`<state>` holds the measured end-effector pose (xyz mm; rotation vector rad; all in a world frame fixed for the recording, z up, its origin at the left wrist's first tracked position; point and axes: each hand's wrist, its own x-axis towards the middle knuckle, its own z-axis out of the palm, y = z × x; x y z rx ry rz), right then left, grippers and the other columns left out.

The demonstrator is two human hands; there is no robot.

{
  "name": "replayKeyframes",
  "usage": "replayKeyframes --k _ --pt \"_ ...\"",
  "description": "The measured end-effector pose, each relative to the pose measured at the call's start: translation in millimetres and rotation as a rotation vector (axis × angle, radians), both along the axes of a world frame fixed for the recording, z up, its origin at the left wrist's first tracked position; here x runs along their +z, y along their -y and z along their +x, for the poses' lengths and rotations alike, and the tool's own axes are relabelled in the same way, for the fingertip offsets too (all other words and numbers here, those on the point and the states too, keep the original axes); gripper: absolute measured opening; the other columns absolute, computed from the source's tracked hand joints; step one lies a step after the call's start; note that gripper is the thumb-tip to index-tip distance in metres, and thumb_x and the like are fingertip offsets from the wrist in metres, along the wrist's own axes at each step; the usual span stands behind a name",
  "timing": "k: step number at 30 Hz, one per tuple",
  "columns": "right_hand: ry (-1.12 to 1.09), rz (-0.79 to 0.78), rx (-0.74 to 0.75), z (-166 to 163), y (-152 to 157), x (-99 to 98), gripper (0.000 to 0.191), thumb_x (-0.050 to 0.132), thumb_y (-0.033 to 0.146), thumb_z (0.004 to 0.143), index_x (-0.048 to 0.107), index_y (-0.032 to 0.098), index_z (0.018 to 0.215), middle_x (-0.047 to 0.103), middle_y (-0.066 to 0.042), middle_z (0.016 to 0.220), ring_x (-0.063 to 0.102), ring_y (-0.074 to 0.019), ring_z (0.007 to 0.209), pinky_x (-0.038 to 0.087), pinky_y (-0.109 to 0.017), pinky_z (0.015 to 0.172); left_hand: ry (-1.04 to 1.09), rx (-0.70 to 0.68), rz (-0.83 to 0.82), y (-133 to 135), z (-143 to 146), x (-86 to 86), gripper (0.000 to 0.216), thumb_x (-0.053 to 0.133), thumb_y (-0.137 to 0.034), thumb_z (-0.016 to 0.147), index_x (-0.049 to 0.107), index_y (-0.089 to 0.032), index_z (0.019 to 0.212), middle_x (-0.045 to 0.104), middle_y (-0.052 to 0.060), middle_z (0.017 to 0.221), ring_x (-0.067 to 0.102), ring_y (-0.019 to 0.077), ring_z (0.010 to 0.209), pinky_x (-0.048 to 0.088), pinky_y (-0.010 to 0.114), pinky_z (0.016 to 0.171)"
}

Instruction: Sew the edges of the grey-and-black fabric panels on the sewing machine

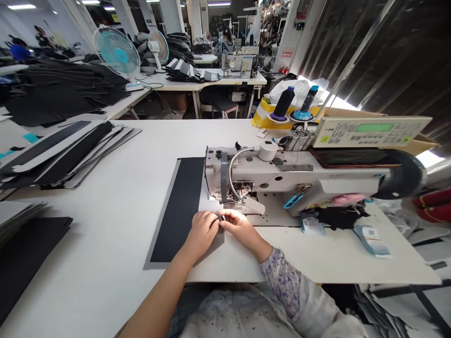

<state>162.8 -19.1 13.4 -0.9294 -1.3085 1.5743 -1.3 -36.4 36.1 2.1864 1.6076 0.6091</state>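
My left hand [203, 229] and my right hand [240, 227] meet in front of the sewing machine [260, 169], fingertips pinched together. Between them is a small black piece [221, 218], mostly covered by the fingers; I cannot make out its exact kind. Beneath my left hand lies a dark fabric panel [178, 206] with a lighter grey edge, flat on the white table and running partly behind the machine's head. The needle area is just beyond my fingertips.
Stacked strips [63, 150] and dark panels [31, 253] lie at the left. Thread cones [283, 104] stand behind the machine, near its control panel [371, 131]. Blue-handled snips [295, 199] rest against the machine arm. Fans [118, 51] and a person [225, 44] are farther back.
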Motion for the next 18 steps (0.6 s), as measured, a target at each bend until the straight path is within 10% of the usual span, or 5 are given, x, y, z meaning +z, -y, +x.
replayKeyframes --k 8,18 --pt "0.731 0.502 -0.204 0.0 -21.6 -22.6 0.014 0.049 0.022 0.088 0.061 0.020 0.096 0.069 -0.005 0.088 0.064 -0.0187 0.082 0.050 -0.030 0.076 -0.232 0.180 0.239 -13.1 4.1 -18.8 0.020 0.045 -0.029 0.093 0.062 -0.022 0.087 0.064 0.006 0.091 0.057 0.0222 0.091 0.034 0.048 0.101" --pt "1.085 0.680 -0.390 -8.5 -40.9 -40.2 0.030 0.037 0.031 0.097 0.063 0.017 0.106 0.068 -0.011 0.080 0.065 -0.0230 0.076 0.049 -0.032 0.071 -0.388 0.118 0.319 -14.8 8.5 -14.2 0.030 0.048 -0.027 0.092 0.064 -0.031 0.117 0.065 0.008 0.094 0.056 0.0250 0.094 0.030 0.055 0.105"
